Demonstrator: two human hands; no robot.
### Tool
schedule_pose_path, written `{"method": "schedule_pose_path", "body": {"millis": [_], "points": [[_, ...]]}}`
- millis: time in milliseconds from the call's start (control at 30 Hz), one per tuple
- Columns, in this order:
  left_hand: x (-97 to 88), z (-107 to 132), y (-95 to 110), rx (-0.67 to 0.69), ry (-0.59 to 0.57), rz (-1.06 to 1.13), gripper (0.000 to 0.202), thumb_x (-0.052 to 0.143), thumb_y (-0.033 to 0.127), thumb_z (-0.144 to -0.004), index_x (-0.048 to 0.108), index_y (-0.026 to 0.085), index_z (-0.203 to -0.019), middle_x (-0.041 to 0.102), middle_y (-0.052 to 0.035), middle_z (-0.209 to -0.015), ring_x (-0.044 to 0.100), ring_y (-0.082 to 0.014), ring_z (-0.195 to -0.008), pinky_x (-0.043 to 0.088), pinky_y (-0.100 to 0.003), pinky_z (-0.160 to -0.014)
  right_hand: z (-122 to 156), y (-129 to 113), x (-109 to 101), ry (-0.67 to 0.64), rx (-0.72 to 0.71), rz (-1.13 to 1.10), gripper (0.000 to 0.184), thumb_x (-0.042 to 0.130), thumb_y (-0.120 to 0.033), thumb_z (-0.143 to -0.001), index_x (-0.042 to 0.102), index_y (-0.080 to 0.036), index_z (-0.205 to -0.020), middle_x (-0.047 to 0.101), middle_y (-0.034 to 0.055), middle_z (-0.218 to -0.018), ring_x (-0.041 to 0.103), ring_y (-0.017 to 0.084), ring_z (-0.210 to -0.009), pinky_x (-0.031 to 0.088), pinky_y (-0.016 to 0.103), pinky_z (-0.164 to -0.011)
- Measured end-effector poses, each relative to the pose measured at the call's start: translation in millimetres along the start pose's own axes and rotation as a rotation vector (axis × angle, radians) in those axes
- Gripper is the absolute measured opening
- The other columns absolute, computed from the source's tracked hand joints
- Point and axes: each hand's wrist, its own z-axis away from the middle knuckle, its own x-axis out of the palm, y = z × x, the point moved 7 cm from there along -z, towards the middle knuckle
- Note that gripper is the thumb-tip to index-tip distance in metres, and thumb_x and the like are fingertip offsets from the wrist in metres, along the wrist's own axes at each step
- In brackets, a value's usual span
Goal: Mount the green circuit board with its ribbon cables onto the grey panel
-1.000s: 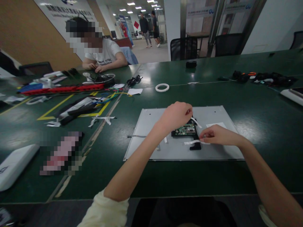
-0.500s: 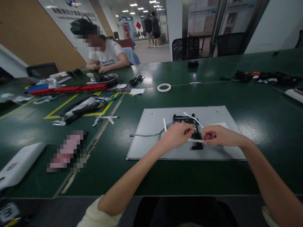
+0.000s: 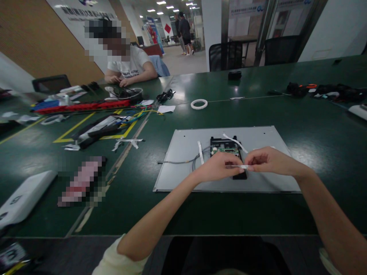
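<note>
Between my hands a short strip of white tape (image 3: 243, 167) is stretched over the near end of a black frame. My left hand (image 3: 219, 167) pinches the strip's left part, and my right hand (image 3: 265, 160) grips its right end. Beneath them the black frame (image 3: 214, 140) with a green circuit board (image 3: 226, 151) rests on a white panel (image 3: 177, 179). A grey cable (image 3: 179, 162) runs left from the board across the panel. One tape strip (image 3: 200, 152) sticks up left of the frame, and another tape strip (image 3: 235, 141) crosses its upper right corner.
A roll of white tape (image 3: 199, 104) lies beyond the panel on the green table (image 3: 200, 214). To the left are a pixelated pink object (image 3: 83, 179), a white device (image 3: 25, 198) and bundled cables. A person (image 3: 130, 67) sits across the table.
My left hand has moved slightly right and down and now meets the tape strip held by my right hand. More of the circuit board shows.
</note>
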Motion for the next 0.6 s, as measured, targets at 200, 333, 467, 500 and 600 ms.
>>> {"method": "schedule_pose_path", "body": {"millis": [200, 333, 467, 500, 600], "points": [[-0.8, -0.1, -5.9, -0.069, 0.027, 0.134, 0.014, 0.058, 0.025, -0.081, 0.067, 0.017, -0.086, 0.066, -0.0024, -0.082, 0.057, -0.0113, -0.075, 0.043, -0.024, -0.070, 0.0, -5.8, -0.2, 0.010, -0.020, 0.079, 0.029, 0.064, -0.044, -0.075, 0.067, -0.017, -0.086, 0.063, 0.0028, -0.082, 0.055, 0.013, -0.072, 0.043, 0.025, -0.064], [-0.2, -0.8, -15.1, -0.106, 0.063, 0.120, 0.015, 0.053, 0.024, -0.083, 0.066, 0.016, -0.081, 0.063, -0.0004, -0.072, 0.055, -0.0098, -0.067, 0.041, -0.023, -0.064, -2.6, -3.1, 1.7, -0.006, -0.004, 0.107, 0.029, 0.062, -0.045, -0.077, 0.068, -0.019, -0.089, 0.064, 0.0028, -0.083, 0.057, 0.015, -0.074, 0.043, 0.026, -0.066], [0.6, -0.1, -29.7, -0.147, 0.157, 0.049, 0.014, 0.053, 0.024, -0.081, 0.065, 0.016, -0.079, 0.062, 0.0003, -0.069, 0.054, -0.0095, -0.065, 0.040, -0.022, -0.062, -4.8, 8.0, -3.0, 0.049, 0.067, 0.108, 0.028, 0.061, -0.043, -0.077, 0.069, -0.020, -0.092, 0.067, 0.0027, -0.086, 0.058, 0.015, -0.077, 0.043, 0.028, -0.070], [0.5, 0.4, -32.9, -0.163, 0.180, 0.026, 0.015, 0.053, 0.024, -0.081, 0.065, 0.016, -0.078, 0.062, -0.0001, -0.070, 0.055, -0.0098, -0.065, 0.040, -0.022, -0.061, -4.7, 12.4, -5.4, 0.071, 0.101, 0.089, 0.028, 0.062, -0.042, -0.076, 0.070, -0.020, -0.092, 0.067, 0.0026, -0.085, 0.058, 0.015, -0.076, 0.043, 0.028, -0.069], [2.1, 2.3, -40.1, -0.228, 0.197, -0.042, 0.018, 0.053, 0.029, -0.081, 0.065, 0.015, -0.076, 0.063, -0.0008, -0.068, 0.054, -0.0102, -0.062, 0.039, -0.023, -0.058, -3.5, 25.1, -11.0, 0.106, 0.206, 0.065, 0.024, 0.065, -0.039, -0.073, 0.070, -0.019, -0.085, 0.065, 0.0015, -0.074, 0.057, 0.013, -0.068, 0.042, 0.026, -0.063]]}}
